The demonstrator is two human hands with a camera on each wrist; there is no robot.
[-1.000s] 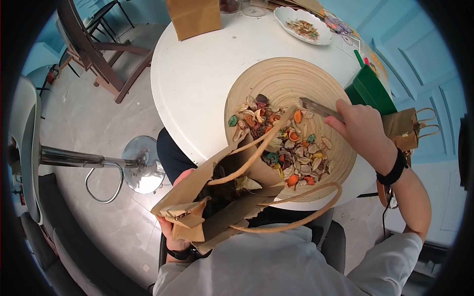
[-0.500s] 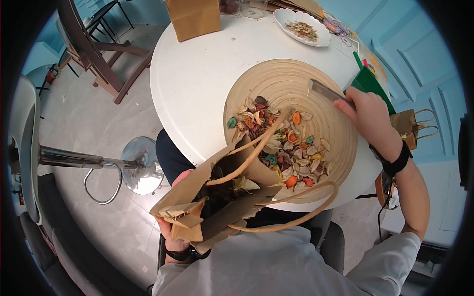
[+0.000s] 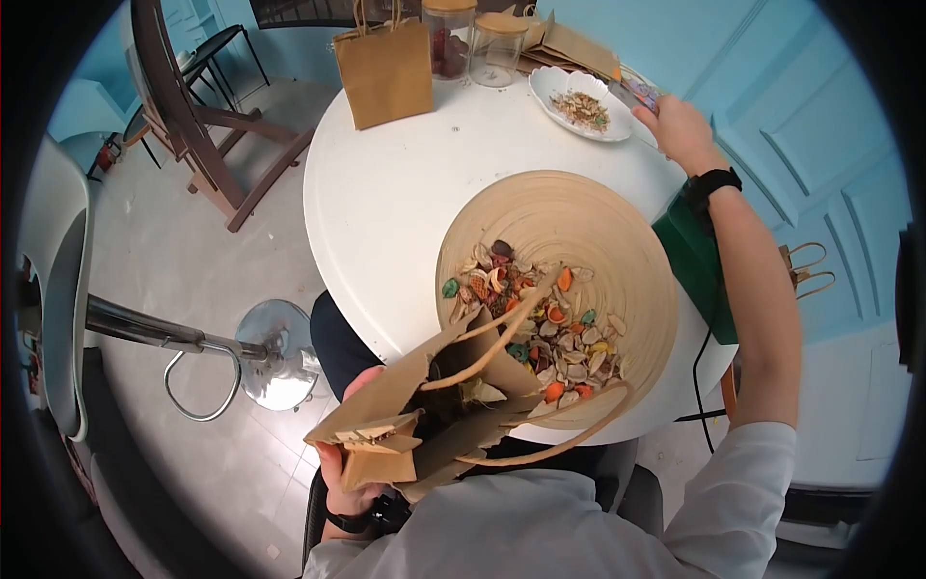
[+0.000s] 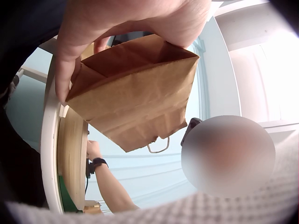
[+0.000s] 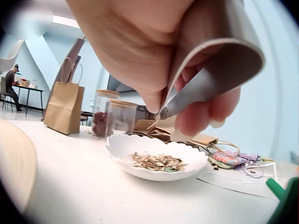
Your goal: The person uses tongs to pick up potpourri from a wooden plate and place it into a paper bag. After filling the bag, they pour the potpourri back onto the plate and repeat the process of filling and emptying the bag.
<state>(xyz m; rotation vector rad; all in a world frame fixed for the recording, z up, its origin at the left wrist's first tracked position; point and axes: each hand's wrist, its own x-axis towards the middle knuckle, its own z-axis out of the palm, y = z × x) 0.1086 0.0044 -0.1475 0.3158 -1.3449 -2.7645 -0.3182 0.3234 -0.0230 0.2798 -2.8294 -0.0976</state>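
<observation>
In the head view my left hand (image 3: 347,492) grips the side of a torn-edged brown paper bag (image 3: 371,410) with cord handles. Dark contents and a pale petal show inside its mouth. The left wrist view has the bag's bottom (image 4: 140,98) between fingers and thumb. My right hand (image 3: 683,135) holds metal tongs (image 5: 222,70), their bend toward the right wrist camera and their tips above a white scalloped dish (image 5: 126,163). In the dish lie small dried bits (image 5: 159,162). Dried petals and pieces (image 3: 574,352) lie on a round wooden tray (image 3: 617,222), partly behind the bag.
Another brown paper bag (image 3: 391,82) and two lidded glass jars (image 3: 497,58) stand at the table's back. A green container (image 3: 694,261) sits beyond the tray's right edge. Flattened paper bags (image 3: 569,48) lie behind the dish. A bar stool (image 3: 275,352) stands left.
My right hand has moved with the tongs from over the tray's right side to the white dish at the back. The head view has tilted up. My left hand still grips the bag.
</observation>
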